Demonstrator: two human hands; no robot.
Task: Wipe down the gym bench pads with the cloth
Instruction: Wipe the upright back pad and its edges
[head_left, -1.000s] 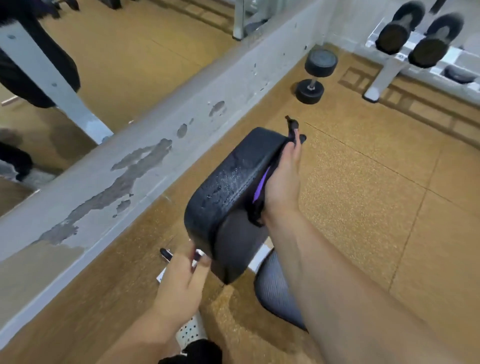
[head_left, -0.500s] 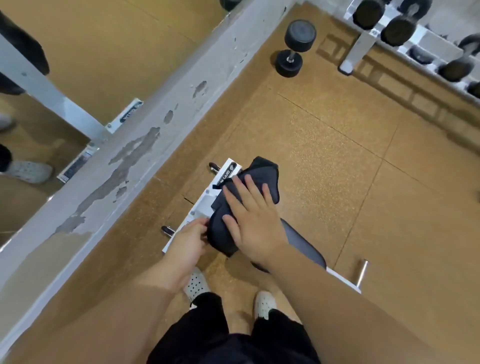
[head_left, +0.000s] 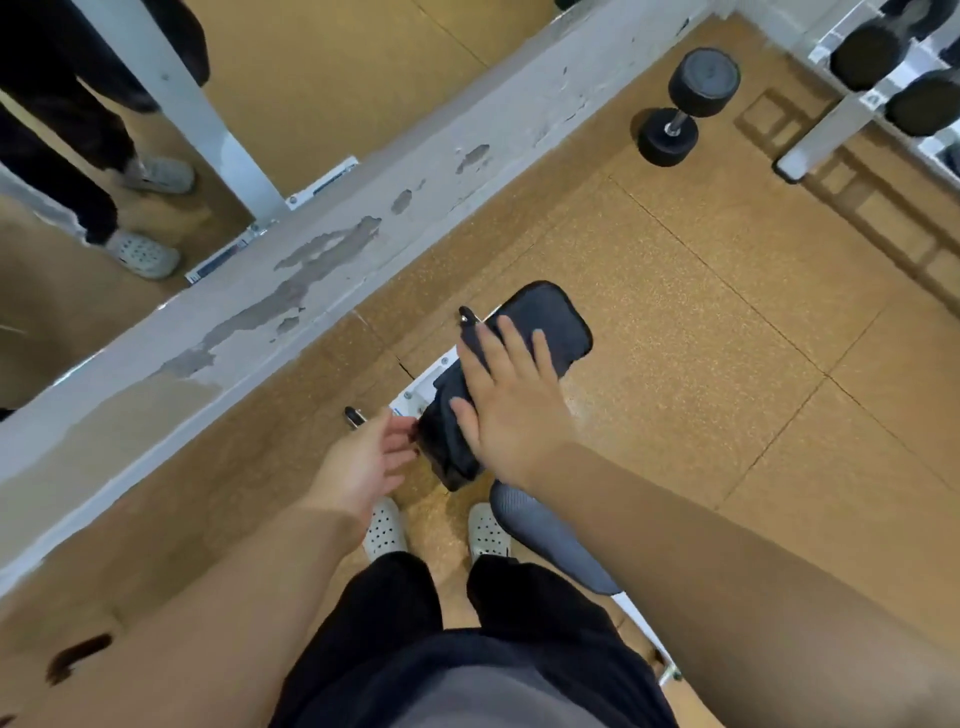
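speckled tan floor (head_left: 675, 338) | right hand (head_left: 506, 400) flat on cloth (head_left: 447, 387) | rounded pad (head_left: 553, 317)

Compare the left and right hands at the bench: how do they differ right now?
The right hand lies palm-down, fingers spread, on the dark cloth over the black pad; the left hand reaches in from the side, fingertips at the pad's edge. The right hand presses the cloth; the left hand holds nothing. Both are open and bare.
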